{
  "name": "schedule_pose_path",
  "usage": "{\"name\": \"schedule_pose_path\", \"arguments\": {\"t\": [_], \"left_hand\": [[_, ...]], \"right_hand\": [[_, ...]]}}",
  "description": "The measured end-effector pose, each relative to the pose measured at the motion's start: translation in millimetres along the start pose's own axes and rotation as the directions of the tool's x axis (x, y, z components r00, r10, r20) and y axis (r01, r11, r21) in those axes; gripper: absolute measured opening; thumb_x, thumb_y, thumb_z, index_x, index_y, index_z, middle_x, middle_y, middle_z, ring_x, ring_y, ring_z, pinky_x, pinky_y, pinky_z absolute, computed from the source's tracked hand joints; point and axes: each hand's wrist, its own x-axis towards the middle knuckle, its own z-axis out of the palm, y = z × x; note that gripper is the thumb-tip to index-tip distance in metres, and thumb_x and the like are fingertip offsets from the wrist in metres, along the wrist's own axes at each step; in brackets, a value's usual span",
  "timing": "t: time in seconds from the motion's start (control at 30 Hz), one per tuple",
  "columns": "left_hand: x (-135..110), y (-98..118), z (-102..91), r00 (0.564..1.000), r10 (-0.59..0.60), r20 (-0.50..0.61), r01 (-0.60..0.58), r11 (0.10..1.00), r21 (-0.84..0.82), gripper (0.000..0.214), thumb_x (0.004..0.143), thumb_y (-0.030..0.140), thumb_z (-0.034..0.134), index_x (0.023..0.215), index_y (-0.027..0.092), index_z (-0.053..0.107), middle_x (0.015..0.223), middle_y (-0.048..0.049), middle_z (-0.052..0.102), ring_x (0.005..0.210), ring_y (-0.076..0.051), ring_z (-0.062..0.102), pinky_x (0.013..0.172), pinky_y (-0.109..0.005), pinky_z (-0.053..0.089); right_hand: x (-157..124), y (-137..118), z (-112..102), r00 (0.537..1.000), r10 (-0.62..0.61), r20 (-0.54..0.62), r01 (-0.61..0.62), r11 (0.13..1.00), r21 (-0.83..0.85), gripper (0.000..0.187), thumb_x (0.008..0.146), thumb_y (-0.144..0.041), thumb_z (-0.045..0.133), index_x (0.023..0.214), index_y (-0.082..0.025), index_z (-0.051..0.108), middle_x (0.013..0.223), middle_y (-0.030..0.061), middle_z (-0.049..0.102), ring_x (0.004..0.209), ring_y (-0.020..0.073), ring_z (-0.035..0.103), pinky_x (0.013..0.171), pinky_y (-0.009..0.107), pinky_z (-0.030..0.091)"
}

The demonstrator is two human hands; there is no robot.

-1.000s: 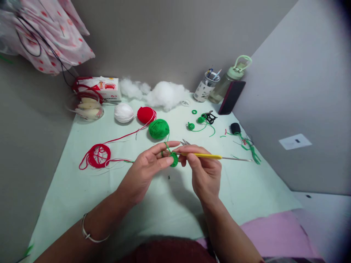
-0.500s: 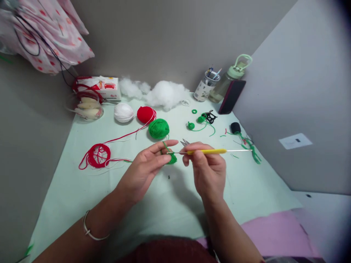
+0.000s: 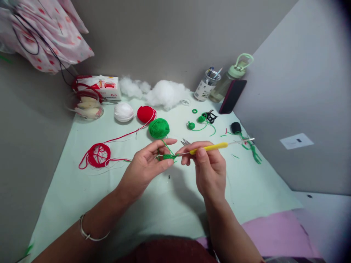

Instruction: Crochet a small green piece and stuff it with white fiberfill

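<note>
Watching the feed from my end, the big mover over the last 1 second is the crochet hook (image 3: 210,147). Its far metal end was dipping toward the table on the right, then went level, and now it's tipped up, with the working end lower down at the green crochet piece (image 3: 168,156). That piece was showing its round face, but now it's turned flatter, nearly edge-on, and sits a bit further left. The right hand (image 3: 210,171) slid a touch to the right. The left hand (image 3: 145,166) raised its index finger slightly, so the green strand (image 3: 165,145) off it shows more clearly.
</note>
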Motion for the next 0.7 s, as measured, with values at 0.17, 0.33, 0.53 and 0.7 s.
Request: {"name": "schedule_pose_path", "arguments": {"t": [0.17,0.33,0.53,0.7], "left_hand": [[-1,1,5.2,0.989,0.054,-0.136,-0.039,0.993,0.114,0.036,0.084,0.022,0.085,0.119,0.026,0.081,0.091,0.0004,0.060,0.093,-0.018,0.059,0.089,-0.031,0.049],[-1,-3,9.6,0.986,0.057,-0.156,-0.042,0.994,0.097,0.045,0.083,0.023,0.086,0.127,0.025,0.078,0.089,0.0014,0.061,0.093,-0.017,0.059,0.090,-0.030,0.048],[-1,-5,8.8,0.989,0.007,-0.147,-0.007,1.000,-0.002,0.051,0.080,0.025,0.091,0.129,0.024,0.077,0.085,0.0029,0.064,0.086,-0.015,0.060,0.085,-0.028,0.049],[-1,-4,9.1,0.996,-0.081,-0.040,0.070,0.973,-0.221,0.052,0.081,0.027,0.092,0.131,0.023,0.076,0.085,0.0024,0.067,0.081,-0.014,0.063,0.084,-0.028,0.050]], "right_hand": [[-11,2,2,0.935,-0.339,0.105,0.354,0.871,-0.341,0.023,0.107,-0.017,0.053,0.117,-0.025,0.072,0.102,0.0060,0.081,0.082,0.0184,0.075,0.073,0.035,0.062],[-9,7,3,0.814,-0.522,0.254,0.577,0.678,-0.456,0.025,0.104,-0.013,0.054,0.122,-0.023,0.070,0.098,0.0087,0.082,0.089,0.0228,0.080,0.075,0.037,0.063],[-9,10,4,0.868,-0.476,0.141,0.490,0.777,-0.395,0.027,0.105,-0.014,0.055,0.123,-0.027,0.071,0.099,0.0065,0.082,0.089,0.0222,0.079,0.075,0.039,0.065],[-18,13,4,0.805,-0.523,0.279,0.566,0.537,-0.626,0.039,0.099,-0.009,0.065,0.129,-0.033,0.074,0.113,0.0066,0.082,0.094,0.0211,0.078,0.078,0.037,0.067]]}}
